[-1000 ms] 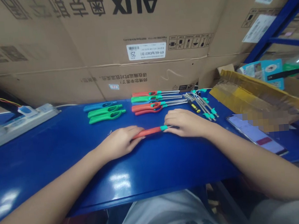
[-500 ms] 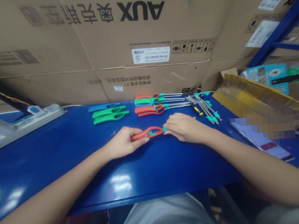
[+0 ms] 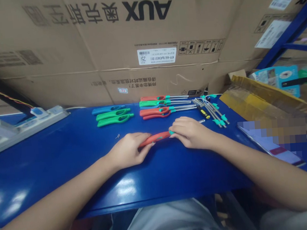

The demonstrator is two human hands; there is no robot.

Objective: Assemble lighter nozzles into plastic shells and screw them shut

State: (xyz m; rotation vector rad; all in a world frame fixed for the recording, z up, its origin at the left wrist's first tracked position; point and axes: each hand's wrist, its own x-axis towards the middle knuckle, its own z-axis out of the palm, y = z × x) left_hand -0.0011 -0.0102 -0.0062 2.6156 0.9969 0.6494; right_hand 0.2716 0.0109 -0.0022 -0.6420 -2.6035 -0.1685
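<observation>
A red long-nosed lighter (image 3: 157, 137) is held just above the table, roughly level, its narrow edge towards me. My left hand (image 3: 131, 148) is closed round the handle's left end. At the other end, my right hand (image 3: 190, 131) pinches the teal collar and hides most of the metal tube. A bit of metal tip (image 3: 201, 121) shows past its knuckles. Behind my hands lie several finished-looking lighters (image 3: 155, 111) with tubes, in red, green and blue. Left of them are green handles (image 3: 115, 119) and a blue handle (image 3: 107, 110) without tubes.
Loose metal tubes with teal collars (image 3: 216, 112) and a black-yellow screwdriver (image 3: 204, 113) lie at the back right. Small screws (image 3: 118, 136) sit near my left hand. A phone (image 3: 274, 148), a taped carton (image 3: 246, 94) and a power strip (image 3: 38, 123) flank the blue table (image 3: 158, 177).
My right hand has brought the tube's teal collar up against the red handle's end, closing the gap. The handle turned its broad side towards me, then back edge-on. The view shifted slightly.
</observation>
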